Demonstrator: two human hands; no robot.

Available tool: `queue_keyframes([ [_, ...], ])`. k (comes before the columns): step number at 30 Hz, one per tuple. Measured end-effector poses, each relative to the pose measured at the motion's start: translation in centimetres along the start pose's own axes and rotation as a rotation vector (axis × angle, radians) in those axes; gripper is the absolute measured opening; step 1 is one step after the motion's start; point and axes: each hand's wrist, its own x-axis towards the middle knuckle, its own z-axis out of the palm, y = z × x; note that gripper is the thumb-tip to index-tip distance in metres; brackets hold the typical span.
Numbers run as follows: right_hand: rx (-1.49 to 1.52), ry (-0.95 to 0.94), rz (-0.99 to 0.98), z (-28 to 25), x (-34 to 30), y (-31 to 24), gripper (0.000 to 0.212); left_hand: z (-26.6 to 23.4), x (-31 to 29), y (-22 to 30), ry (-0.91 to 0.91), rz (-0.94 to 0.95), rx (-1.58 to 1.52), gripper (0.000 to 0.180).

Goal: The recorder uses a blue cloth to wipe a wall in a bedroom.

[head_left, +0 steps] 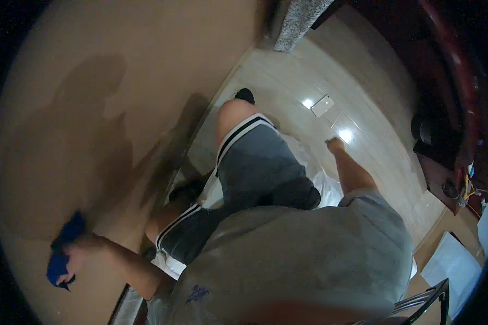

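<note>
1 blue cloth (pixel 72 228) in the left hand (pixel 81 252)

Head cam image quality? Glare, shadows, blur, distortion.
Head view: two glare spots on the floor, near the white phone and right hand; dark shadows on the wall; left hand on the blue cloth looks soft, possibly motion blur; smeared patch at the lower edge; fisheye curvature, black corners, dim right side.
</note>
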Motion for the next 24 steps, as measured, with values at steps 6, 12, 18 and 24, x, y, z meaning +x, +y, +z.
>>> queue_keyframes([
  [6,0.378,-0.247,-0.105,8.5,5.4,0.2,0.050,4.2,-2.4,4.7,-0.026,0.023,-0.027,0.104],
  [12,0.848,-0.061,0.515,1.4,12.0,-5.6,0.075,10.2,-5.3,14.0,-0.054,0.074,-0.156,0.104],
  [18,1.198,0.172,0.551,-0.8,15.4,-9.0,0.086,13.3,-8.1,16.9,-0.061,0.112,-0.164,0.104],
  [24,0.788,-0.019,0.697,0.3,20.4,-8.1,0.086,14.5,-9.3,17.1,-0.074,0.130,-0.159,0.104],
])
